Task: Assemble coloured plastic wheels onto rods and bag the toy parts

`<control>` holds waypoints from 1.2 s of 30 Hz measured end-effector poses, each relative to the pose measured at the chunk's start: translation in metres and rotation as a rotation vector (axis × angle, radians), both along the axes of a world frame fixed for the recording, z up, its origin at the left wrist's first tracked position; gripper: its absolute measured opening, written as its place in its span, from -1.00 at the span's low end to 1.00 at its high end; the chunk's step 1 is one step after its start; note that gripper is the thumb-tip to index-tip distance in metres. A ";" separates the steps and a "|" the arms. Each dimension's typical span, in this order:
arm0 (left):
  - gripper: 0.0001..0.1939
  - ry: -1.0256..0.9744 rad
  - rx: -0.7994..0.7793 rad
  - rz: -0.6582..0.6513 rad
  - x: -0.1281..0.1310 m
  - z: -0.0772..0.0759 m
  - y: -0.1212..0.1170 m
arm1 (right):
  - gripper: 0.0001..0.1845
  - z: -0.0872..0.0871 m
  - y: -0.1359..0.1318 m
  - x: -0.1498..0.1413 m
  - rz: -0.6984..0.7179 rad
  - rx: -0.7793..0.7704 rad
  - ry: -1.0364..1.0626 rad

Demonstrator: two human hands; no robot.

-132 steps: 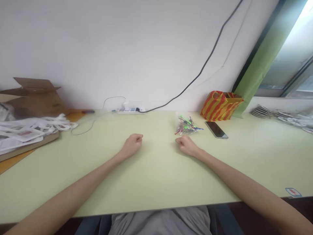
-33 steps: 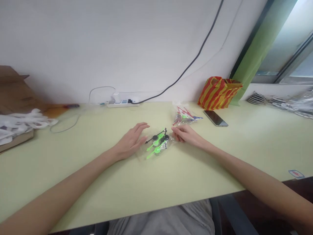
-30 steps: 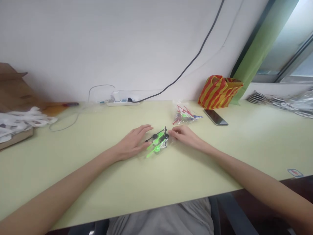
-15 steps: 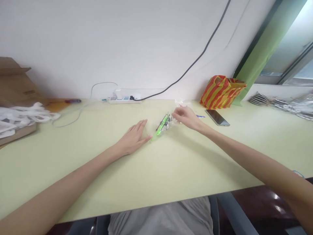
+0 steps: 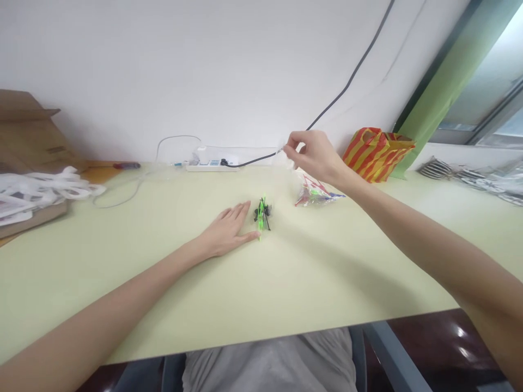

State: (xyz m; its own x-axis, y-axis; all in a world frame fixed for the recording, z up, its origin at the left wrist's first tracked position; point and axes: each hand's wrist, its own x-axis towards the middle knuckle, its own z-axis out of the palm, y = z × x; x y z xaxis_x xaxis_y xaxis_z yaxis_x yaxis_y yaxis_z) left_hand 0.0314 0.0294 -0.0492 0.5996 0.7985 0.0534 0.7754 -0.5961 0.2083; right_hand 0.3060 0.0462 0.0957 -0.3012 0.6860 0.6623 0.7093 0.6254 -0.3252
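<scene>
Bright green and black plastic parts [image 5: 262, 214] lie in a small heap on the pale yellow-green table [image 5: 261, 294]. My left hand [image 5: 229, 231] rests flat beside them, fingers stretched out, with the thumb tip at the heap's near end. Raised above the table, my right hand [image 5: 312, 155] pinches a clear plastic bag [image 5: 281, 160], which is blurred and hard to see against the wall. Below and behind that hand lies another clear bag of red, blue and green parts [image 5: 315, 192].
A striped red-and-yellow bag [image 5: 376, 155] stands at the back right. Along the wall lies a power strip [image 5: 212, 167] with a black cable [image 5: 351, 81] running up from it. White straps [image 5: 49, 190] and a cardboard box [image 5: 32, 130] are at the left.
My right hand has risen, pulling the clear bag off the green and black parts, which now lie loose on the table. My left hand has stayed nearly in place.
</scene>
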 end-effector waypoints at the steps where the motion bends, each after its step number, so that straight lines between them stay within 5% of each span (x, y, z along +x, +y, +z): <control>1: 0.05 -0.001 0.011 -0.007 0.000 0.000 0.000 | -0.73 0.003 0.000 0.003 -0.021 0.032 0.017; 5: -0.05 -0.005 0.030 -0.026 0.001 0.000 -0.001 | -0.67 -0.001 -0.003 0.019 -0.065 0.077 0.214; 8: -0.06 0.005 0.009 -0.036 0.002 0.001 -0.003 | -0.60 -0.027 -0.012 0.028 -0.063 0.013 0.446; 14: -0.04 -0.016 -0.033 -0.081 0.002 0.002 -0.006 | -0.64 -0.102 -0.038 0.022 -0.023 -0.500 0.935; 17: -0.04 -0.072 -0.016 -0.073 0.002 0.005 -0.008 | -0.62 -0.121 -0.046 0.014 0.030 -0.688 1.045; 23: -0.33 -0.362 0.108 -0.038 0.011 0.021 -0.023 | -0.48 -0.112 -0.075 -0.011 0.284 -0.703 0.996; 28: -0.52 -0.898 -0.113 0.031 0.020 0.031 -0.039 | -0.52 -0.116 -0.096 -0.033 0.446 -0.715 0.802; 32: -0.67 -1.220 -0.253 0.214 0.012 0.031 -0.029 | -0.56 -0.121 -0.092 -0.030 0.445 -0.687 0.729; 36: -0.70 -1.278 -0.295 0.178 0.000 0.028 -0.015 | -0.58 -0.121 -0.082 -0.020 0.360 -0.681 0.809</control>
State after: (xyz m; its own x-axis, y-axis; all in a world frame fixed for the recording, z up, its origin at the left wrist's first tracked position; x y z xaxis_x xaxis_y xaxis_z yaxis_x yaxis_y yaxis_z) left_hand 0.0318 0.0146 -0.0213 0.1441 0.9395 0.3107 0.0002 -0.3140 0.9494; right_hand 0.2861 -0.0363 -0.0252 -0.2053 0.9400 0.2726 -0.0529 0.2675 -0.9621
